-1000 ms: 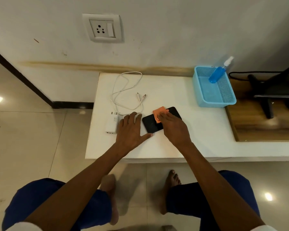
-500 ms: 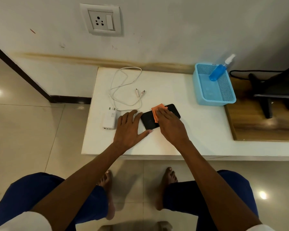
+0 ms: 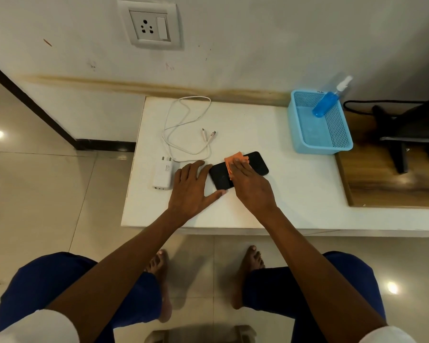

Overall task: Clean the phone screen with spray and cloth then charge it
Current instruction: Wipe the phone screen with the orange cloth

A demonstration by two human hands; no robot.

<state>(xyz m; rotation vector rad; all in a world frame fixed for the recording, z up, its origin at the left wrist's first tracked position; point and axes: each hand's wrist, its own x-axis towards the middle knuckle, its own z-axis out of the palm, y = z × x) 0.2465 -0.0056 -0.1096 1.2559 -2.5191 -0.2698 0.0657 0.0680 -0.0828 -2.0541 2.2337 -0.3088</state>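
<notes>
A black phone [image 3: 256, 164] lies screen up on the white table [image 3: 295, 194]. My right hand [image 3: 252, 186] presses an orange cloth [image 3: 230, 163] flat on the middle of the screen. My left hand [image 3: 192, 189] lies flat on the table at the phone's left end, fingers spread, thumb along its near edge. A white charger [image 3: 162, 175] with its coiled white cable [image 3: 183, 129] lies left of the phone. A blue spray bottle [image 3: 326, 105] leans in the blue basket [image 3: 305, 129] at the back right.
A wall socket [image 3: 149, 27] with a switch sits on the wall above the table's left part. A black stand [image 3: 396, 134] and black cord rest on a wooden surface right of the basket. My knees and bare feet are below the table's front edge.
My right hand has slid the orange cloth slightly along the screen. My left hand stays beside the phone. The camera has tilted a little, shifting the scene downward in view.
</notes>
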